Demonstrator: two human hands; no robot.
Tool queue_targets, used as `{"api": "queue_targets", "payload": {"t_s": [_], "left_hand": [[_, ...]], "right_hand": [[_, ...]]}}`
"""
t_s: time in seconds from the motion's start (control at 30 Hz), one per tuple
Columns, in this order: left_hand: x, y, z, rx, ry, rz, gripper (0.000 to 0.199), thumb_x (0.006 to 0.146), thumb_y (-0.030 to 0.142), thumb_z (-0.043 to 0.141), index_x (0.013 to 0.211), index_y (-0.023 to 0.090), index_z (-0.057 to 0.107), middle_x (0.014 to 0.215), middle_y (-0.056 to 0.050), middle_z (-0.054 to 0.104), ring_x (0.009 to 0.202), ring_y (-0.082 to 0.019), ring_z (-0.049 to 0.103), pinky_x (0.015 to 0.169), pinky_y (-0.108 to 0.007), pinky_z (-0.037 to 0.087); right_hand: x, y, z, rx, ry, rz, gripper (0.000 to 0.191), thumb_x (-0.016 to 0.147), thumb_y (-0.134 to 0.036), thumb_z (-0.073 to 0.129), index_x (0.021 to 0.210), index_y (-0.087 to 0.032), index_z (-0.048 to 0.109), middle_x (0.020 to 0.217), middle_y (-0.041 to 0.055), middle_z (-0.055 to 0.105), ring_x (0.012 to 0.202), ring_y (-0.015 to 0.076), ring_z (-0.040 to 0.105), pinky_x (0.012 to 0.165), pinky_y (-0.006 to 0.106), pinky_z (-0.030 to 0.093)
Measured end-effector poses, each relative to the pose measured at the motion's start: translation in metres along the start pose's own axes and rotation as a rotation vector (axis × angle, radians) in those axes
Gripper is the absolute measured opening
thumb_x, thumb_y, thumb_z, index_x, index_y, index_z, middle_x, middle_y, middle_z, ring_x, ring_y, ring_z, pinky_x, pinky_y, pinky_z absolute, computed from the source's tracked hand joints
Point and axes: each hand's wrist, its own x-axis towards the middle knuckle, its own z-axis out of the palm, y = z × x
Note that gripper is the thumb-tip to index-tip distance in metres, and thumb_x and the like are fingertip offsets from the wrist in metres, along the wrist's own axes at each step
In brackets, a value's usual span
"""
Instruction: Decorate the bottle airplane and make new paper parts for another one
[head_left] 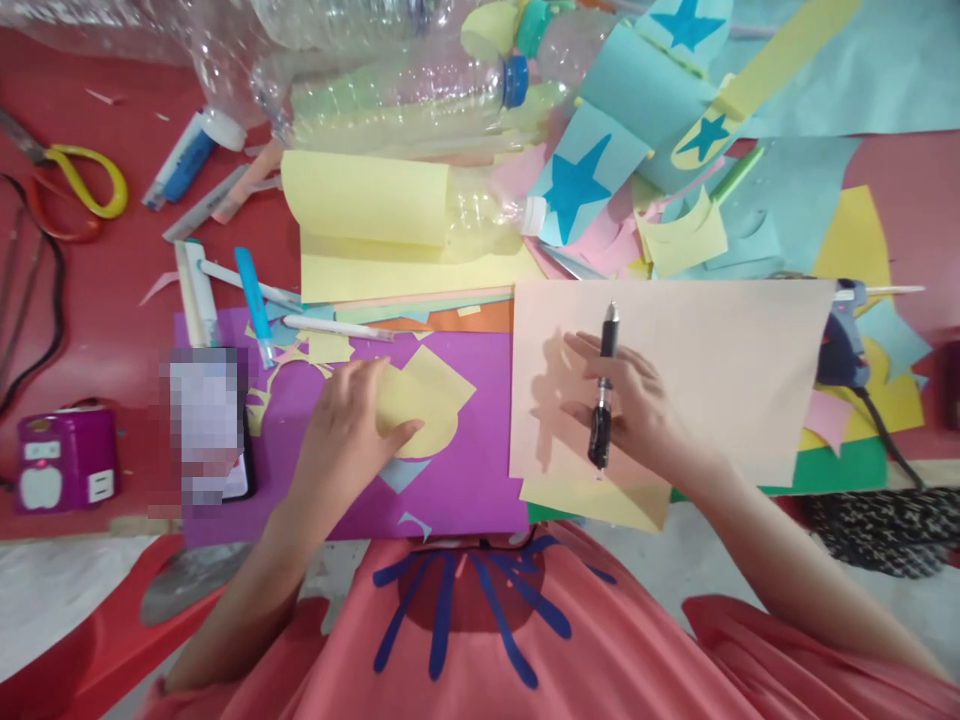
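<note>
A black pen is held between the fingers of my right hand, upright over the pale peach sheet, where the hand's shadow falls. My left hand touches the left edge of yellow paper pieces, which have a rounded and a pointed outline. Its thumb lies over the yellow paper, and the fingers are partly over its edge. Beneath these pieces is a purple sheet. A small blue scrap shows just below the yellow paper.
A phone, markers and scissors are on the left. Plastic bottles lie at the back, one wrapped in yellow paper. Star-decorated blue paper is back right, and a glue gun lies right.
</note>
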Motion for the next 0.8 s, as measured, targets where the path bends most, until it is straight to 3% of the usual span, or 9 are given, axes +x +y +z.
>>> {"api": "queue_targets", "payload": {"t_s": [0.1,0.23,0.37,0.47,0.6,0.7,0.8], "left_hand": [[0.002,0.000,-0.001,0.021,0.037,0.020,0.056,0.074,0.030,0.078,0.119,0.019,0.048,0.118,-0.014,0.055,0.115,-0.032,0.057,0.097,-0.047,0.051],[0.005,-0.003,-0.002,-0.018,0.002,0.030,0.039,0.072,0.028,0.078,0.100,0.022,0.053,0.110,-0.009,0.055,0.109,-0.029,0.059,0.094,-0.044,0.053],[0.008,-0.003,-0.007,0.013,-0.052,0.045,0.042,0.078,0.030,0.074,0.115,0.023,0.055,0.108,-0.009,0.055,0.104,-0.028,0.059,0.090,-0.041,0.054],[0.010,-0.003,-0.008,0.030,-0.059,0.043,0.040,0.080,0.034,0.072,0.116,0.024,0.059,0.107,-0.009,0.053,0.105,-0.028,0.058,0.092,-0.041,0.053],[0.012,-0.007,-0.005,0.029,-0.058,0.030,0.024,0.079,0.037,0.072,0.092,0.021,0.061,0.110,-0.010,0.053,0.108,-0.030,0.057,0.094,-0.043,0.051],[0.012,-0.012,-0.003,0.022,-0.053,0.055,0.019,0.080,0.034,0.069,0.080,0.021,0.056,0.096,-0.008,0.057,0.096,-0.028,0.059,0.087,-0.043,0.052],[0.012,-0.018,-0.008,-0.021,0.027,0.052,0.014,0.084,0.031,0.061,0.075,0.022,0.056,0.086,-0.006,0.060,0.086,-0.026,0.060,0.083,-0.043,0.051]], "right_hand": [[-0.012,-0.005,0.008,-0.135,-0.162,-0.011,0.043,0.093,-0.042,0.057,0.127,-0.018,0.047,0.140,0.0209,0.057,0.134,0.0323,0.053,0.106,0.055,0.047],[-0.016,-0.031,0.022,-0.179,-0.275,-0.039,0.041,0.097,-0.039,0.049,0.130,-0.014,0.048,0.146,0.0207,0.052,0.138,0.0318,0.048,0.108,0.053,0.046],[-0.013,-0.050,0.030,-0.165,-0.283,-0.068,0.043,0.097,-0.039,0.049,0.131,-0.012,0.049,0.144,0.0207,0.054,0.135,0.0329,0.051,0.104,0.050,0.049],[-0.006,-0.050,0.029,-0.153,-0.267,-0.034,0.040,0.098,-0.037,0.046,0.130,-0.012,0.051,0.143,0.0212,0.055,0.135,0.0322,0.051,0.100,0.047,0.051],[0.004,-0.037,0.027,-0.167,-0.283,0.011,0.045,0.098,-0.038,0.043,0.135,-0.013,0.049,0.148,0.0204,0.050,0.142,0.0316,0.042,0.110,0.054,0.042],[0.009,-0.030,0.030,-0.156,-0.306,0.014,0.052,0.097,-0.043,0.044,0.139,-0.012,0.045,0.151,0.0205,0.045,0.144,0.0321,0.039,0.114,0.056,0.037],[0.014,-0.030,0.038,-0.150,-0.289,-0.019,0.051,0.097,-0.041,0.045,0.138,-0.011,0.047,0.149,0.0215,0.048,0.142,0.0329,0.042,0.113,0.055,0.039]]}}
